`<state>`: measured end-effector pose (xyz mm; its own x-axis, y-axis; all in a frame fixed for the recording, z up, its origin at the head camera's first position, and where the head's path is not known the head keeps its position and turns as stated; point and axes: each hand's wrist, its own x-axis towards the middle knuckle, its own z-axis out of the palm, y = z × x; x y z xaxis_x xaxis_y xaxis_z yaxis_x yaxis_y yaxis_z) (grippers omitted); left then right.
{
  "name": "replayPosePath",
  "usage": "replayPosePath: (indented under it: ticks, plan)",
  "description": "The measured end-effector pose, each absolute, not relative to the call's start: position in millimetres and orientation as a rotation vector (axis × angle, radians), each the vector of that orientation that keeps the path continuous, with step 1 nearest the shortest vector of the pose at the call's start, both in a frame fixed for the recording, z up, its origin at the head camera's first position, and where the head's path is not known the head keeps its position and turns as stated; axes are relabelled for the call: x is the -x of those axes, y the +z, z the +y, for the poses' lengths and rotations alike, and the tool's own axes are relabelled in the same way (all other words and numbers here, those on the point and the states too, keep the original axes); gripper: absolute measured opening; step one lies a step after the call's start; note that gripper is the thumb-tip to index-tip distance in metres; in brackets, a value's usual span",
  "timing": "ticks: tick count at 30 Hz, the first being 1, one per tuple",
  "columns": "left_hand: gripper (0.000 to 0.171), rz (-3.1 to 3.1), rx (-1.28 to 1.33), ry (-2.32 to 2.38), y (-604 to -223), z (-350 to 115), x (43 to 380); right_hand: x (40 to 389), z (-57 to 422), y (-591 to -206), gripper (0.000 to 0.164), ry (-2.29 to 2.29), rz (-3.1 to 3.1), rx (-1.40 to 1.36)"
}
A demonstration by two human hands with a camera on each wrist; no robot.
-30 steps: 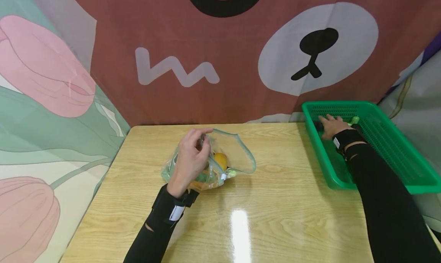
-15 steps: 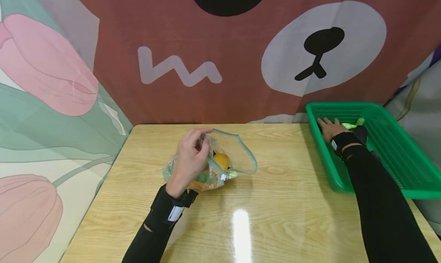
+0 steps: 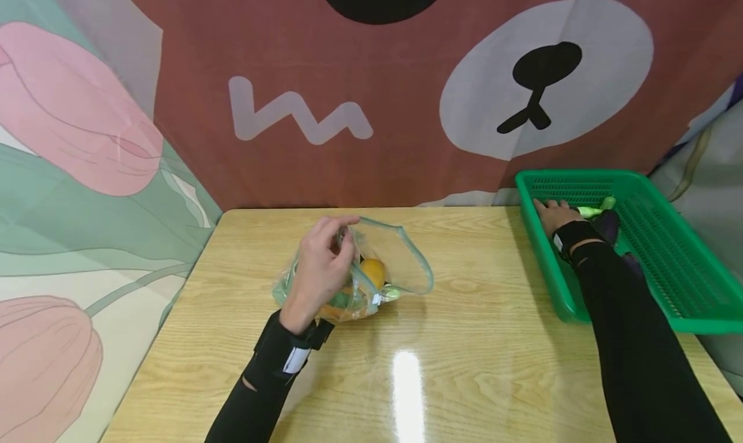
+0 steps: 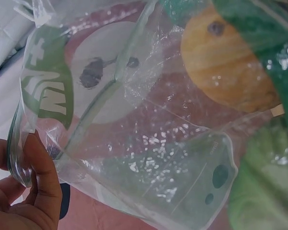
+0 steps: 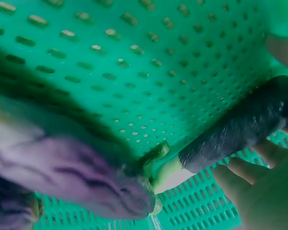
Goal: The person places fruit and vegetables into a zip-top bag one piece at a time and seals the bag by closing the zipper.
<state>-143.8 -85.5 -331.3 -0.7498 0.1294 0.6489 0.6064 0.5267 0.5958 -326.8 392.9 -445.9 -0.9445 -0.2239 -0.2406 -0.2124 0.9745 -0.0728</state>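
- Your left grip (image 3: 322, 262) pinches the rim of a clear bag (image 3: 406, 253), which sits under it on the tabletop (image 3: 464, 365).
- Just right of that grip, a round orange item (image 3: 373, 272) shows inside.
- Farther off, your right grip (image 3: 558, 218) is spread around a dark vegetable (image 5: 245, 120) in a green basket (image 3: 691, 256); contact is unclear.

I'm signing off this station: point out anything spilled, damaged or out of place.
Nothing stands out. The left hand grips the clear bag, a yellow item sits inside, and the purple vegetable and dark vegetable lie in the green basket. No spill or obvious damage shows.
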Motion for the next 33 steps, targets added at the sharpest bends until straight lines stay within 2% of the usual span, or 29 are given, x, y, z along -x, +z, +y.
replayPosePath:
  ticks: [8,15,22,29,33]
  plan:
    - [0.027,-2.236,0.608,-1.170,-329.9,-84.2,143.6,332.1,400.7,-454.4,0.063,-0.181,2.874,0.371]
    - [0.027,-2.242,0.600,-1.168,-329.8,-83.6,142.8,328.4,402.1,-459.1,0.046,-0.179,2.936,0.522]
    - [0.026,-2.228,0.601,-1.169,-329.7,-82.6,142.2,311.8,398.4,-447.3,0.027,-0.185,2.973,0.695]
    - [0.026,-2.233,0.585,-1.193,-329.4,-82.2,140.5,298.5,396.6,-429.7,0.048,-0.125,2.931,0.638]
    - [0.025,-2.225,0.591,-1.196,-329.3,-82.1,140.5,287.4,392.3,-413.6,0.045,-0.137,2.946,0.684]
